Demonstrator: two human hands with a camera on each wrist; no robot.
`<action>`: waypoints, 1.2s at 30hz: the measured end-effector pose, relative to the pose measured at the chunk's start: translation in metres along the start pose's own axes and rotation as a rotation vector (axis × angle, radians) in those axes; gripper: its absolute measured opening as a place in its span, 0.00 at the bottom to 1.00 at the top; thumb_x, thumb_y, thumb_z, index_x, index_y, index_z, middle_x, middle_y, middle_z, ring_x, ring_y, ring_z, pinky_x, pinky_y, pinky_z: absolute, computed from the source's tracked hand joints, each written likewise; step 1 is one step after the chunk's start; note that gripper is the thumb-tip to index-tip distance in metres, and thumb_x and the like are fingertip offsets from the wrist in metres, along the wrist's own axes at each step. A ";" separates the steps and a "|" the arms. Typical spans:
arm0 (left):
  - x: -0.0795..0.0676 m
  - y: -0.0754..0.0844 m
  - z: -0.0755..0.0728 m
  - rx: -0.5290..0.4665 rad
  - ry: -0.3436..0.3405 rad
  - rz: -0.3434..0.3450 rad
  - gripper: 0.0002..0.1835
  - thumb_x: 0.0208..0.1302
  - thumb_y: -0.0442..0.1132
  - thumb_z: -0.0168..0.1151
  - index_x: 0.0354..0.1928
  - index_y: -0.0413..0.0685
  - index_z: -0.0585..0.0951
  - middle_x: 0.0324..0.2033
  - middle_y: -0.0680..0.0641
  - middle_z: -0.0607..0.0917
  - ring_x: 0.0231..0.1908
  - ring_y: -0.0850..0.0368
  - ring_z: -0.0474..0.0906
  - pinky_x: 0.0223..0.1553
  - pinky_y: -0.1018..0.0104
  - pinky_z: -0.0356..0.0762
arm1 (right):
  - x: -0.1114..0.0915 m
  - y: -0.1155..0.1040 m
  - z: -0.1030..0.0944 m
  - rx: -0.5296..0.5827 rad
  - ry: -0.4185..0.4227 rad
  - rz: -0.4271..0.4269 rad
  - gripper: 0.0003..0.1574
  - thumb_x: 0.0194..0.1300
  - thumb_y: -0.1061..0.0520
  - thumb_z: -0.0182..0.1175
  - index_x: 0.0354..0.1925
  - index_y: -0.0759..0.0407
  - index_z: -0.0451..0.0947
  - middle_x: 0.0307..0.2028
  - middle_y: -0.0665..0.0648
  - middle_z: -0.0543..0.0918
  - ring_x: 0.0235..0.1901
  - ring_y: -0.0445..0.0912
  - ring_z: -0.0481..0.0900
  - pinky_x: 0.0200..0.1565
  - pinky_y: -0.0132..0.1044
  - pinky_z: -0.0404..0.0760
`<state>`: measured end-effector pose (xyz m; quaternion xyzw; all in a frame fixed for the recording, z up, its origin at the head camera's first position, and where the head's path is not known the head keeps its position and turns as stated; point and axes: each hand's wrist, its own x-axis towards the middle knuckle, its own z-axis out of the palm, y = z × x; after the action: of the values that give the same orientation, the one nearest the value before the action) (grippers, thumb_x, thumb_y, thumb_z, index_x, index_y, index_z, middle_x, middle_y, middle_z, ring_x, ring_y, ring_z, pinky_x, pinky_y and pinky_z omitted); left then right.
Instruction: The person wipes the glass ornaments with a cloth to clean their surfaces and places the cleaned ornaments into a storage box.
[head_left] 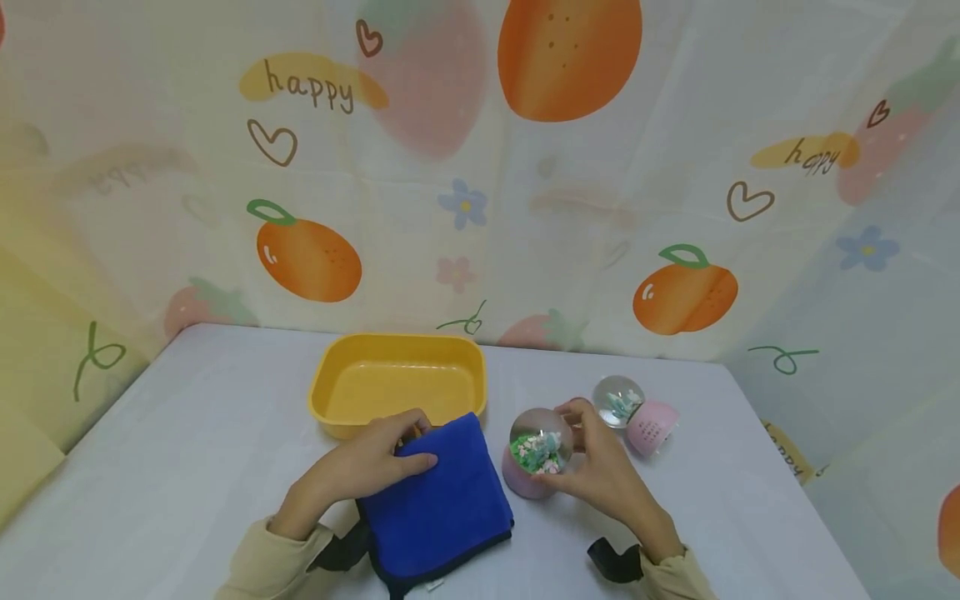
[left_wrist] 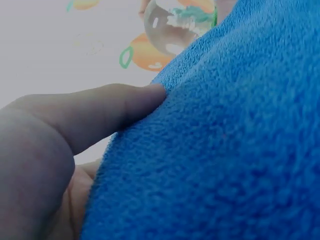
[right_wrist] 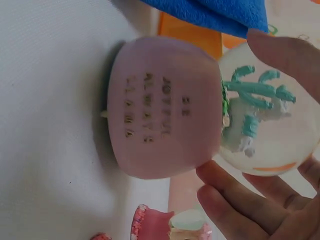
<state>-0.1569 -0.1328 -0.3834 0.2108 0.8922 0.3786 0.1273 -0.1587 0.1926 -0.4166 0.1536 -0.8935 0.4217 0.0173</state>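
A folded blue cloth with a dark edge hangs from my left hand, which pinches its upper left edge between thumb and fingers. In the left wrist view the thumb lies along the fuzzy cloth. My right hand grips a snow globe by its glass ball, thumb on one side and fingers on the other. The right wrist view shows its pink base with raised lettering, and a green cactus and a small white animal inside the glass. The globe stands upright just right of the cloth.
Behind the cloth stands a yellow tray. Beyond my right hand a second snow globe with a pink base lies on its side. The white table ends at a fruit-printed curtain at the back.
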 end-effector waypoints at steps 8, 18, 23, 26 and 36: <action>-0.006 0.006 -0.010 0.010 0.108 -0.053 0.15 0.64 0.48 0.67 0.47 0.51 0.76 0.36 0.50 0.82 0.36 0.56 0.74 0.37 0.63 0.74 | -0.003 -0.002 0.001 -0.009 -0.053 -0.039 0.54 0.38 0.52 0.83 0.61 0.51 0.64 0.55 0.55 0.75 0.46 0.47 0.83 0.50 0.40 0.82; -0.011 0.008 -0.019 0.035 0.222 -0.073 0.15 0.65 0.48 0.66 0.49 0.52 0.76 0.37 0.48 0.82 0.35 0.55 0.75 0.35 0.65 0.75 | -0.007 -0.004 0.007 0.060 -0.110 -0.046 0.55 0.41 0.51 0.82 0.64 0.50 0.63 0.59 0.56 0.74 0.52 0.52 0.81 0.55 0.48 0.81; -0.011 0.009 -0.020 0.029 0.258 -0.061 0.17 0.65 0.49 0.65 0.50 0.50 0.76 0.37 0.48 0.83 0.36 0.56 0.76 0.35 0.65 0.76 | -0.006 -0.001 0.010 0.147 -0.172 -0.014 0.57 0.45 0.50 0.80 0.67 0.48 0.58 0.67 0.59 0.67 0.61 0.62 0.75 0.61 0.58 0.74; -0.011 0.009 -0.020 0.027 0.272 -0.061 0.17 0.65 0.49 0.66 0.50 0.50 0.77 0.37 0.48 0.83 0.36 0.56 0.76 0.34 0.65 0.75 | -0.005 0.003 0.014 0.182 -0.221 0.023 0.58 0.48 0.49 0.79 0.70 0.47 0.57 0.69 0.59 0.66 0.67 0.63 0.68 0.65 0.62 0.67; -0.010 0.010 -0.018 0.032 0.297 -0.043 0.14 0.64 0.45 0.67 0.48 0.50 0.77 0.35 0.49 0.83 0.33 0.57 0.75 0.33 0.65 0.75 | -0.002 0.015 0.025 0.215 -0.256 0.112 0.60 0.46 0.51 0.78 0.73 0.53 0.59 0.70 0.59 0.69 0.69 0.59 0.64 0.67 0.66 0.61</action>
<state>-0.1520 -0.1425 -0.3627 0.1354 0.9115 0.3885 -0.0015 -0.1589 0.1829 -0.4441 0.1569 -0.8454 0.4918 -0.1369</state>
